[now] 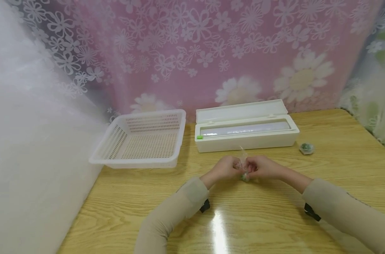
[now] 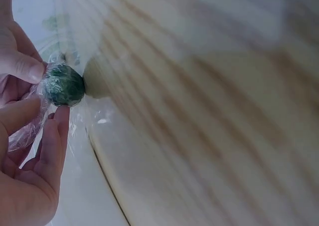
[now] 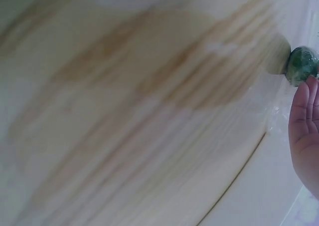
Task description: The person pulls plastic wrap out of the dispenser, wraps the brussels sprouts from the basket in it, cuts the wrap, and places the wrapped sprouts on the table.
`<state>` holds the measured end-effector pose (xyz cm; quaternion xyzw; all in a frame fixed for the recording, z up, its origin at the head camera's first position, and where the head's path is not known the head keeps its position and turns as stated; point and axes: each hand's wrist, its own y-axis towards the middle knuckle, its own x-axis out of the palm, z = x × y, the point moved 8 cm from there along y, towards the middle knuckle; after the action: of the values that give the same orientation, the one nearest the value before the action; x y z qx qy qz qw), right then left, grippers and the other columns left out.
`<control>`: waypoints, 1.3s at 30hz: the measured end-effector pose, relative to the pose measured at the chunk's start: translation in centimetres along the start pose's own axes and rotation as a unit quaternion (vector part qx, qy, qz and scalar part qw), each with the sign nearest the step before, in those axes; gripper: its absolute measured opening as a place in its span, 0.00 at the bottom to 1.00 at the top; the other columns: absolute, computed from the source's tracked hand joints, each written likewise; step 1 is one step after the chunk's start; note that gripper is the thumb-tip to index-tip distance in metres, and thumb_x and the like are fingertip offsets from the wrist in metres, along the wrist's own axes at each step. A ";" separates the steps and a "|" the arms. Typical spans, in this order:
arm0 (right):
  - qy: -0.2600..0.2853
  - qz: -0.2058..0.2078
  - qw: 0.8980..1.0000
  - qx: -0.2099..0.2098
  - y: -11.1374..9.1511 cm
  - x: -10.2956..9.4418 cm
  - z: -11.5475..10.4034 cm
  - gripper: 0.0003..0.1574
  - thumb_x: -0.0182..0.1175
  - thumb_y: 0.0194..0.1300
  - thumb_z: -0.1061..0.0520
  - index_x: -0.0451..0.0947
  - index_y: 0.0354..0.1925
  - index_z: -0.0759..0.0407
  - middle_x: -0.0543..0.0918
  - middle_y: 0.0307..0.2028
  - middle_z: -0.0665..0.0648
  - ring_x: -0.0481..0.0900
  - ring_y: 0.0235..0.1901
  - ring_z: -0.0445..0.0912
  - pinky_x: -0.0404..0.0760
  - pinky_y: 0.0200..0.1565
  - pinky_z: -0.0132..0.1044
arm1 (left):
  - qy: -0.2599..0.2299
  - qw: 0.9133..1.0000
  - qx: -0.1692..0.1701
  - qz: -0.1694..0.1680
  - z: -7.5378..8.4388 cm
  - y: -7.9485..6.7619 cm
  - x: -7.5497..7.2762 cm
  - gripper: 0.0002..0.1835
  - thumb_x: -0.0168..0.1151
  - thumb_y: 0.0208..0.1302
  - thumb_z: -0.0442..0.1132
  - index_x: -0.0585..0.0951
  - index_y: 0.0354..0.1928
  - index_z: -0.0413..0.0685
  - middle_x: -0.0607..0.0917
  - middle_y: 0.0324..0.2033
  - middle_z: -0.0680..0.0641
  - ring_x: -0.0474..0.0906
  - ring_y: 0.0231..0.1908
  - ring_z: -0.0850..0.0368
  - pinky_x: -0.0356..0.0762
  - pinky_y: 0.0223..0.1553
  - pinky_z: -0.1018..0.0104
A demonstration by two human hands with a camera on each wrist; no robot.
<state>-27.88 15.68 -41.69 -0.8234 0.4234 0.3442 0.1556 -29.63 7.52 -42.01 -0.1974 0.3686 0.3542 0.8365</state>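
Observation:
Both hands meet in front of the long white box in the head view. Between them is a small round green item (image 2: 65,85), wrapped in clear cling film (image 2: 30,122) and low against the wooden table. My left hand (image 1: 226,167) pinches the gathered film from the left, its fingertips right at the green ball in the left wrist view. From the other side, my right hand (image 1: 264,167) pinches the film too. A wisp of film sticks up above the fingers. In the right wrist view the green ball lies at the right edge, beside the right hand's fingers.
A white cling film dispenser (image 1: 248,141) stands behind the hands, lid raised, with a film roll (image 1: 246,129) inside and a green slider (image 1: 200,137). A second wrapped green ball (image 1: 306,148) lies to its right. At left sits a white perforated basket (image 1: 138,163).

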 end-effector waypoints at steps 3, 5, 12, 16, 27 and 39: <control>-0.002 -0.010 1.000 0.002 -0.1 0.2 0.0 0.11 0.66 0.49 0.58 0.72 0.28 0.59 0.73 0.21 0.47 0.69 0.23 0.39 0.71 0.24 0.31 | -0.047 0.999 -0.014 0.001 -0.4 -0.1 0.1 0.06 0.61 0.55 0.35 0.79 0.22 0.45 0.77 0.19 0.57 0.67 0.19 0.66 0.67 0.23 0.78; -0.006 -0.012 1.000 0.007 -0.1 0.2 0.0 0.11 0.66 0.49 0.58 0.72 0.28 0.59 0.72 0.21 0.47 0.68 0.22 0.38 0.71 0.24 0.31 | -0.077 0.997 -0.032 0.002 -0.8 -0.1 0.2 0.08 0.60 0.56 0.36 0.78 0.20 0.46 0.76 0.18 0.57 0.66 0.18 0.66 0.66 0.21 0.77; -0.007 -0.018 1.000 0.019 -0.3 0.2 0.3 0.14 0.67 0.49 0.57 0.70 0.27 0.60 0.71 0.20 0.48 0.68 0.22 0.39 0.70 0.24 0.31 | -0.118 0.989 -0.083 0.006 -1.7 -0.3 0.4 0.15 0.60 0.57 0.38 0.75 0.16 0.38 0.76 0.13 0.47 0.63 0.12 0.65 0.61 0.14 0.77; -0.011 -0.020 0.999 0.023 -0.4 0.3 0.4 0.14 0.68 0.47 0.58 0.70 0.25 0.59 0.71 0.19 0.47 0.68 0.21 0.38 0.70 0.23 0.30 | -0.142 0.985 -0.103 -0.006 -1.9 -0.4 0.8 0.10 0.62 0.54 0.35 0.80 0.20 0.36 0.80 0.15 0.47 0.70 0.13 0.63 0.67 0.16 0.76; 0.040 -0.043 0.996 0.061 -0.8 0.5 0.7 0.11 0.64 0.51 0.57 0.72 0.26 0.62 0.75 0.19 0.51 0.72 0.19 0.42 0.73 0.21 0.31 | -0.231 0.964 -0.130 -0.029 -2.2 0.0 2.1 0.05 0.60 0.54 0.29 0.80 0.31 0.31 0.82 0.23 0.45 0.79 0.22 0.57 0.77 0.24 0.71; 0.020 0.022 0.998 0.054 -0.2 0.1 0.7 0.11 0.66 0.49 0.58 0.72 0.23 0.61 0.76 0.20 0.49 0.71 0.20 0.39 0.72 0.23 0.31 | -0.114 0.990 -0.084 0.026 -1.7 0.0 -0.3 0.06 0.64 0.52 0.37 0.78 0.26 0.42 0.76 0.20 0.54 0.68 0.21 0.65 0.68 0.21 0.75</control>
<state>-27.98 16.16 -42.28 -0.8110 0.4622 0.3078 0.1840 -30.57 6.42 -42.88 -0.2159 0.2447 0.4260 0.8438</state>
